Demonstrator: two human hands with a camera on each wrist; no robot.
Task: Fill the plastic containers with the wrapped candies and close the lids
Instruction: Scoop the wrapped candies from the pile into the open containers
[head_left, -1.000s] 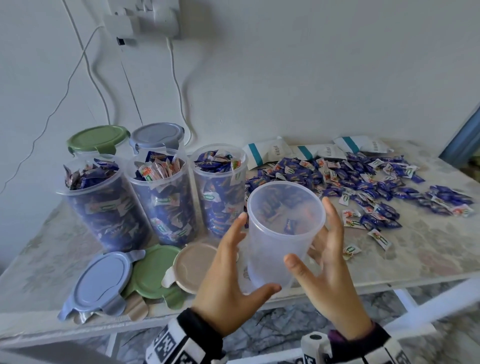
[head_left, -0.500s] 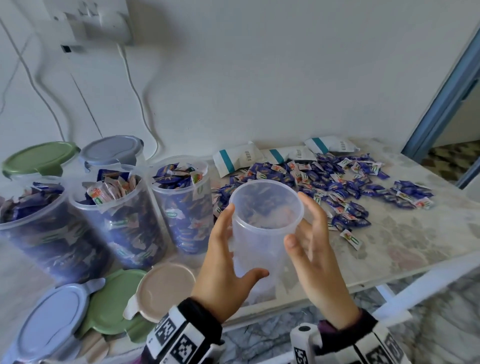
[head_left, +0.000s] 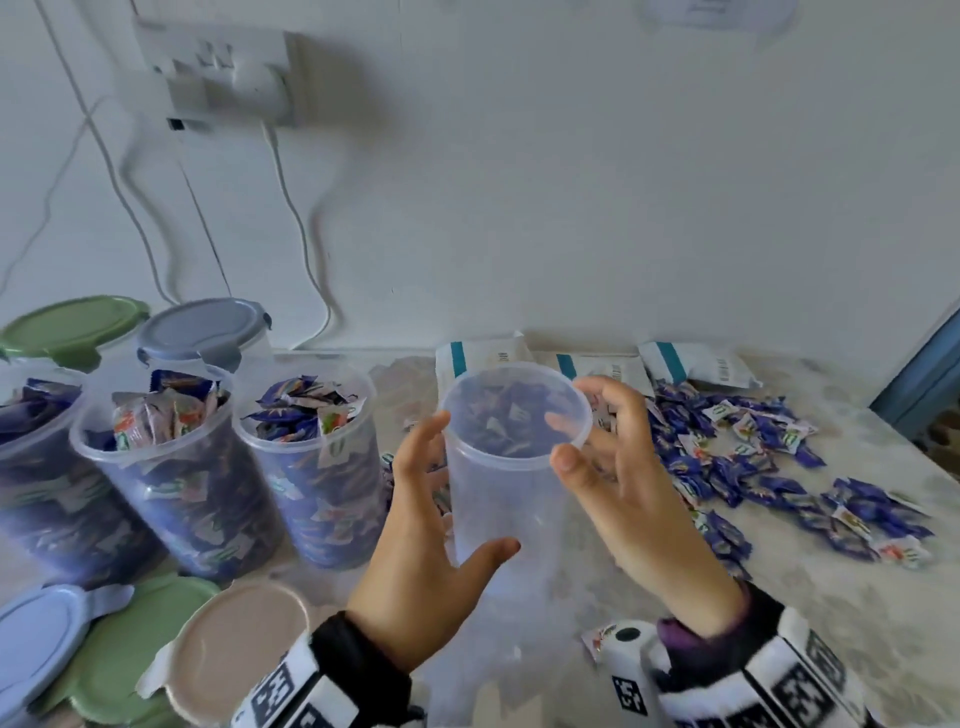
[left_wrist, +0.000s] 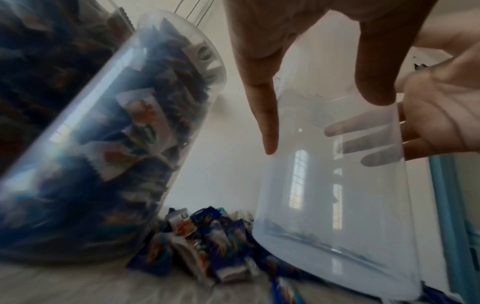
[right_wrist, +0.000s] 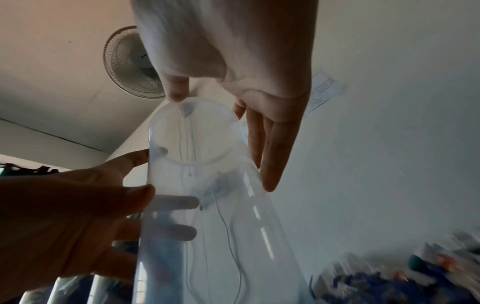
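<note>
Both hands only cup the empty clear container (head_left: 511, 467) loosely: left hand (head_left: 421, 561) and right hand (head_left: 639, 499) with fingers spread. Light and tall, it'd probably tip near the table's (head_left: 857, 623) edge.

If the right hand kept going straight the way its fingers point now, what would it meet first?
Probably the loose wrapped candies beyond the empty container. The right hand points forward along that container's right side, fingertips already at its wall. Depth is unclear; the white packets lie farther back.
</note>
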